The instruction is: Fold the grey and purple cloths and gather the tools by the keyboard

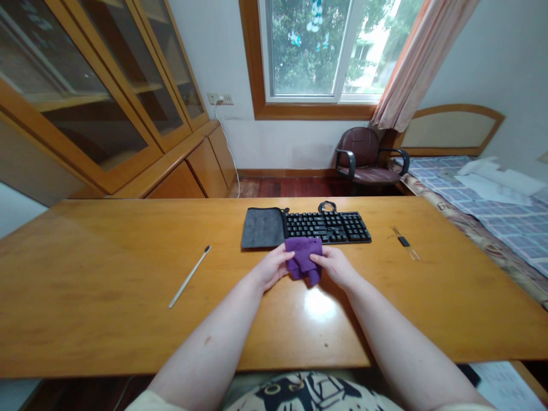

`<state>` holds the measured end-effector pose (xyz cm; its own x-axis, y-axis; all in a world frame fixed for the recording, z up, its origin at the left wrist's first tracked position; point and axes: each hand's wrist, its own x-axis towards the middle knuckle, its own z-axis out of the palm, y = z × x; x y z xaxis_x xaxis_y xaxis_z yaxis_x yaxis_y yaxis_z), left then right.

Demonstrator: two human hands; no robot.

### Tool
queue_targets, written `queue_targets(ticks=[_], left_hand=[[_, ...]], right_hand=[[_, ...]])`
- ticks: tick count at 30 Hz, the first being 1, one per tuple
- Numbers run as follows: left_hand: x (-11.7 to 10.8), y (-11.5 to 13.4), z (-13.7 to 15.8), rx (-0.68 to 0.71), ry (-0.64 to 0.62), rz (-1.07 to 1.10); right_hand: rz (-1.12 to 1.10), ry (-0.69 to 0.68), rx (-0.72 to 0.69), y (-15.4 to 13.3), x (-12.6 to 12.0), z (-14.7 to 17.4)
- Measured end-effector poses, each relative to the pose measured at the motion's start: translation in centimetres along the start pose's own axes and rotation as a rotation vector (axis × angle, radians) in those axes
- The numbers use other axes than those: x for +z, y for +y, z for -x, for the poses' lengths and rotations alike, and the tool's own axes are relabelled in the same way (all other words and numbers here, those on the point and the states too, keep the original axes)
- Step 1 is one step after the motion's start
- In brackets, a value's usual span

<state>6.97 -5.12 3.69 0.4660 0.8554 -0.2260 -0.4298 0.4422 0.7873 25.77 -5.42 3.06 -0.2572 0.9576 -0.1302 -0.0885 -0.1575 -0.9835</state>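
Fingers (286, 264) of both hands are clamped on a bunched purple cloth (303, 255), held between them just before a black keyboard (326, 226) on the bench (107, 274).

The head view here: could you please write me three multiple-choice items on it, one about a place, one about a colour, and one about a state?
1. Where does the grey cloth lie?
A. left of the keyboard
B. on the chair
C. under the window

2. What colour is the cloth in the hands?
A. yellow
B. purple
C. white

3. How is that purple cloth held?
A. by the left hand alone
B. by no hand
C. by the left hand and the right hand

Answers: 1 A, the grey cloth abuts the keyboard's left end; 2 B, it is plainly purple; 3 C, fingers of each hand pinch it above the table.
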Motion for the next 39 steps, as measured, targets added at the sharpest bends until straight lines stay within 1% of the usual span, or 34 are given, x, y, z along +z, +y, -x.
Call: queue_targets(ticks=[2,4,6,8,9,11,12,14,16,19,21,23,24,25,28,30,33,36,39], left_hand=[[0.1,-0.1,-0.2,0.006,0.041,0.005],[0.1,-0.3,-0.4,0.042,0.067,-0.002],[0.0,-0.6,-0.7,0.079,0.111,-0.001],[-0.4,-0.9,-1.0,0.057,0.175,-0.009],[-0.7,-1.1,-1.1,0.029,0.207,-0.034],[-1.3,-1.5,-1.3,-0.012,0.267,-0.161],[-1.6,-1.7,-1.3,-0.006,0.299,-0.256],[-2.0,-1.8,-1.3,0.057,0.371,-0.467],[-2.1,-1.8,-1.2,0.112,0.433,-0.653],[-1.8,-1.3,-0.7,0.129,0.466,-0.852],[-1.4,-0.8,-0.1,0.172,0.464,-0.982],[-1.0,-0.3,0.5,0.257,0.448,-1.112],[-0.8,-0.1,0.8,0.298,0.425,-1.165],[-0.6,0.1,1.0,0.328,0.389,-1.204],[-0.2,0.2,1.4,0.347,0.231,-1.284],[-0.1,0.0,1.4,0.323,0.142,-1.334],[0.0,-0.5,1.1,0.288,0.080,-1.356],[-0.1,-1.0,1.0,0.259,0.067,-1.347],[-0.4,-1.2,0.9,0.249,0.069,-1.304]], right_hand=[[-0.035,0.033,-0.019,0.1,0.1,-0.2],[-0.090,0.083,-0.018,0.4,0.2,-0.5],[-0.150,0.182,-0.008,0.7,0.1,-0.8],[-0.189,0.296,0.017,1.1,-0.1,-1.0],[-0.184,0.328,0.045,1.2,-0.2,-1.1],[-0.114,0.329,0.121,1.4,-0.5,-1.2],[-0.053,0.313,0.154,1.5,-0.7,-1.2],[0.065,0.292,0.180,1.5,-1.1,-1.2],[0.137,0.263,0.191,1.6,-1.4,-1.1],[0.235,0.201,0.235,1.7,-1.8,-1.1],[0.413,0.225,0.172,1.5,-2.0,-1.1],[0.635,0.237,0.046,1.2,-2.2,-0.9],[0.724,0.198,-0.007,0.9,-2.3,-0.8],[0.784,0.129,-0.040,0.7,-2.4,-0.7],[0.859,-0.089,-0.077,0.3,-2.6,-0.3],[0.908,-0.146,-0.101,0.2,-2.7,-0.1],[0.982,-0.173,-0.118,0.2,-2.7,0.0],[1.014,-0.162,-0.136,0.2,-2.6,-0.1],[0.994,-0.138,-0.154,0.0,-2.6,-0.1]])
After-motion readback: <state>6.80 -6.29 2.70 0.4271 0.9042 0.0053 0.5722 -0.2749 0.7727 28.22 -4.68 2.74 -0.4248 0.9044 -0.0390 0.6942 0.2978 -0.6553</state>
